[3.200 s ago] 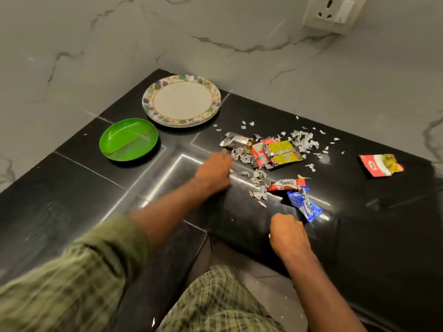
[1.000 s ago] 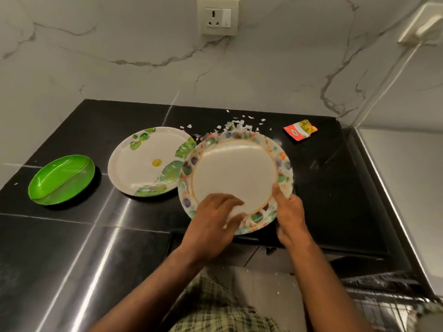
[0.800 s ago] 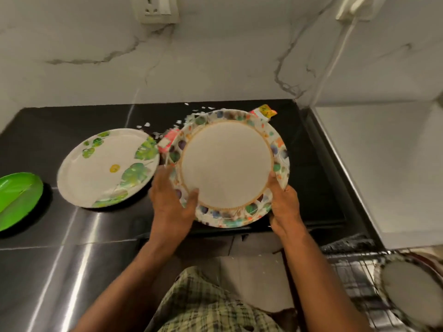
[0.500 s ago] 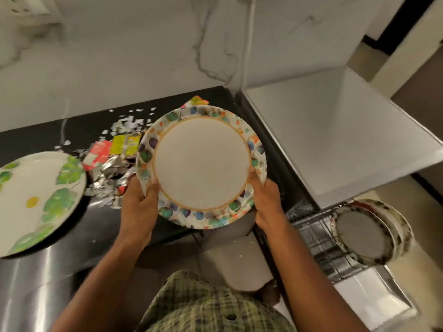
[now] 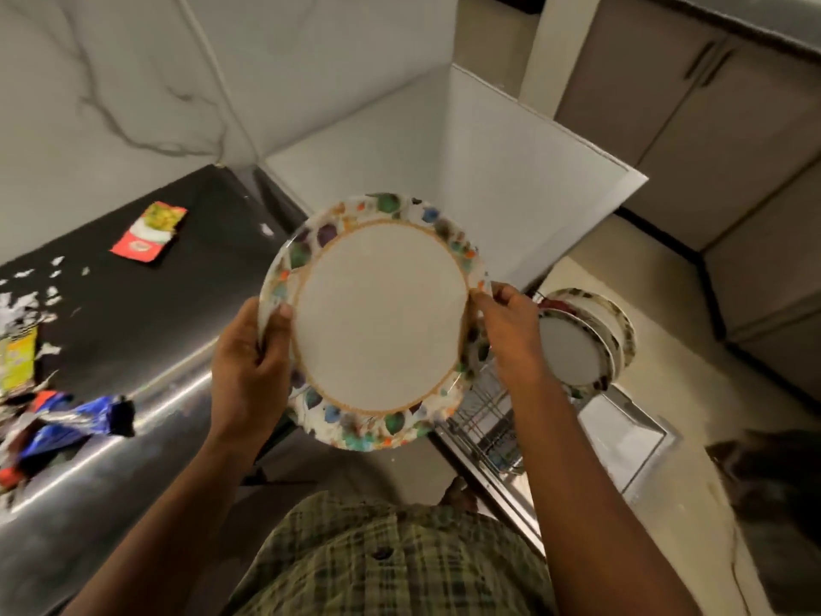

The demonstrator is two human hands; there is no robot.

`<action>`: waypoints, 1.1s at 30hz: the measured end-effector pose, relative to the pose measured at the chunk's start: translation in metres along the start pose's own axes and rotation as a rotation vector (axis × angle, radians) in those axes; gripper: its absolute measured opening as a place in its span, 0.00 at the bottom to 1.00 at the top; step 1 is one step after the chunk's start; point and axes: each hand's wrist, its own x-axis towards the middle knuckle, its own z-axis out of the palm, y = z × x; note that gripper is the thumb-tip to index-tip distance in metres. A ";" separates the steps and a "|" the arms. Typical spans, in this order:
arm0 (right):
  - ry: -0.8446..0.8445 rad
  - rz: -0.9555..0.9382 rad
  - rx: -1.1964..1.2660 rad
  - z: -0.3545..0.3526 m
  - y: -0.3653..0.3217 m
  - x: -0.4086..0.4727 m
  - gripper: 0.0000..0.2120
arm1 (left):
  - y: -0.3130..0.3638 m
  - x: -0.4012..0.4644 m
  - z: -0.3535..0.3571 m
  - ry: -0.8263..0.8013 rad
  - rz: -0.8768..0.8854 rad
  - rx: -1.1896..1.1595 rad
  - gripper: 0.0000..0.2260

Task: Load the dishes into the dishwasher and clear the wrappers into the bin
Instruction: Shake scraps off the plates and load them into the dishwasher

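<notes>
I hold a round plate (image 5: 377, 317) with a white middle and a multicoloured patterned rim in the air, off the counter's right end. My left hand (image 5: 246, 371) grips its left rim, thumb on the face. My right hand (image 5: 511, 331) pinches its right rim. Below and to the right, the dishwasher's wire rack (image 5: 488, 420) is pulled out, with similar patterned plates (image 5: 577, 344) standing upright in it. Wrappers lie on the black counter (image 5: 146, 322): a red and yellow packet (image 5: 149, 233), a blue wrapper (image 5: 75, 426), a yellow one (image 5: 17, 364) and several white scraps (image 5: 26, 300).
The white dishwasher body (image 5: 466, 171) stands right of the counter against the marble wall (image 5: 111, 82). Its open door (image 5: 622, 437) lies low over the beige floor. Grey cabinets (image 5: 711, 126) stand at the far right. A dark shape (image 5: 773, 477) lies on the floor.
I lifted the patterned plate off the counter with both hands and carried it right, past the counter's end toward the rack. My view swung right; the leaf plate and green dish are out of sight.
</notes>
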 end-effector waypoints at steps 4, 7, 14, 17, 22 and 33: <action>-0.073 -0.071 -0.102 -0.071 -0.002 0.022 0.11 | 0.021 0.009 0.057 -0.192 0.127 0.034 0.08; -0.159 -0.083 -0.261 -0.128 -0.008 0.026 0.11 | 0.027 0.007 0.101 -0.339 0.156 0.080 0.09; -0.334 0.054 -0.359 -0.207 -0.015 0.009 0.11 | 0.017 -0.008 0.214 -0.883 0.284 0.256 0.14; -0.244 0.141 -0.525 -0.210 0.039 0.011 0.13 | -0.004 -0.009 0.259 -1.083 0.300 0.327 0.17; -0.034 0.259 -0.454 -0.205 0.154 0.005 0.20 | -0.076 -0.016 0.326 -1.291 0.450 0.581 0.26; 0.251 0.342 -0.266 -0.177 0.298 0.027 0.13 | -0.230 -0.006 0.415 -1.103 0.127 0.532 0.03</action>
